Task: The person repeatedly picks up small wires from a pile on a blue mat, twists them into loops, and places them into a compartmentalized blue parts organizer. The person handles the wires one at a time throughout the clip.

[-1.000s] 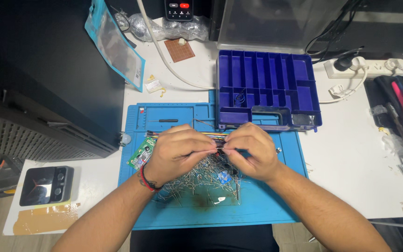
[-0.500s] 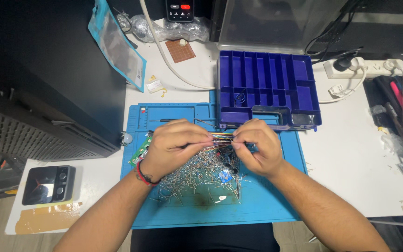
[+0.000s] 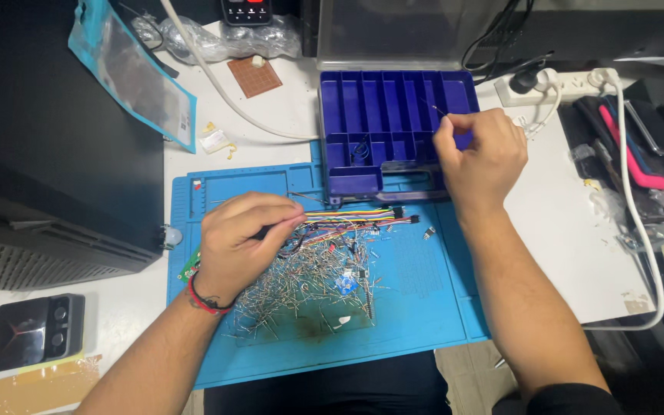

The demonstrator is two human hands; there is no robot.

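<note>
My right hand [image 3: 479, 154] hovers over the blue compartment box [image 3: 363, 96], pinching a thin metal pin [image 3: 433, 107] between thumb and finger. My left hand [image 3: 240, 242] rests on the blue work mat [image 3: 424, 307], its fingers closed on the end of a bundle of coloured jumper wires [image 3: 355, 217] that runs to the right. Below the wires lies a heap of loose metal pins and small parts [image 3: 301, 288]. A green circuit board [image 3: 189, 270] peeks out from under my left wrist.
A black case [image 3: 55, 154] fills the left side. A white power strip [image 3: 570, 84] with cables, pink-handled tools [image 3: 632, 154] and a small black device [image 3: 28, 330] lie around. A brown perforated board [image 3: 253, 75] and a clear bag [image 3: 128, 73] sit at the back.
My right hand left the wire bundle and rose to the blue box with a thin pin. My left hand stayed on the wires. The view shifted to the right.
</note>
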